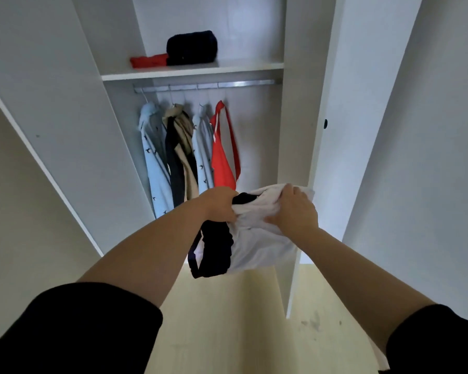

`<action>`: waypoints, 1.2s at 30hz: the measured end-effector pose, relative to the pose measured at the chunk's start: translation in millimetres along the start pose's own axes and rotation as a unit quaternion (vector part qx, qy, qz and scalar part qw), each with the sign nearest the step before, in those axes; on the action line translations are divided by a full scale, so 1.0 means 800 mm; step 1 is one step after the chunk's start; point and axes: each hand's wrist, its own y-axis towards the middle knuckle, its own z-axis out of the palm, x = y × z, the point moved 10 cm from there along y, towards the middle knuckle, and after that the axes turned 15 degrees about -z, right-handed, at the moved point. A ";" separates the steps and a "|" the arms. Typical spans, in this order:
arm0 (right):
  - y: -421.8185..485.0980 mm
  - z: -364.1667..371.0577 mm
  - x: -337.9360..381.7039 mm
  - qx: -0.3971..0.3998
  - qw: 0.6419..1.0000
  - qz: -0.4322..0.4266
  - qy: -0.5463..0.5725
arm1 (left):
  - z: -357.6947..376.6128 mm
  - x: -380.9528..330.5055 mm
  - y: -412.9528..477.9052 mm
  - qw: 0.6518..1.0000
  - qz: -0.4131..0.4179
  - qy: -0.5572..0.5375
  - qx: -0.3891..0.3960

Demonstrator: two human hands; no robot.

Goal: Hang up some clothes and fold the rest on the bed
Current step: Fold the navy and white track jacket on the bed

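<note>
- Two hands, both on one garment: left hand (219, 204) grips its upper left edge, fingers curled into the cloth; right hand (292, 210) bunches the upper right part, fingers closed over it.
- Hands are apart, with the cloth stretched between them.
- One white garment with dark trim (262, 238), held up in the air in front of the open wardrobe, hanging down from both grips. A dark band and loop droop at its lower left.
- Two black sleeves: left sleeve (79, 327) and right sleeve (438, 341), forearms bare.
- One metal rail (227, 85) under the shelf, with four hung items in a row, close together on the left half of the rail:
- first pale blue print shirt (153, 157), far left
- dark and beige item (181, 157), next to it; may be two pieces on one hanger, hard to tell
- second pale blue print shirt (204, 152)
- red garment (222, 157), rightmost, with a strap hanging loose
- The held garment and left hand cover the lower ends of the beige item, second shirt and red garment.
- One shelf (241, 67) above the rail, carrying two things: dark folded bundle (191, 48) and red folded piece (147, 60), touching, red on the left.
- Two white wardrobe doors, both open: left door (52, 103), right door (330, 130) with one dark knob (325, 123).
- Pale yellow floor (227, 319) below, smudges near the right door's foot.
</note>
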 end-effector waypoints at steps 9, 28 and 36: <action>0.218 0.035 0.089 0.109 0.951 -0.270 -0.101 | -0.096 0.070 0.122 1.000 -0.005 0.003 -0.025; 0.648 -0.048 0.278 -0.011 0.971 -0.237 0.020 | -0.422 0.368 0.355 0.982 -0.067 0.007 -0.176; 0.740 -0.175 0.311 -0.218 0.945 -0.243 -0.017 | -0.588 0.368 0.401 0.932 -0.011 0.074 -0.355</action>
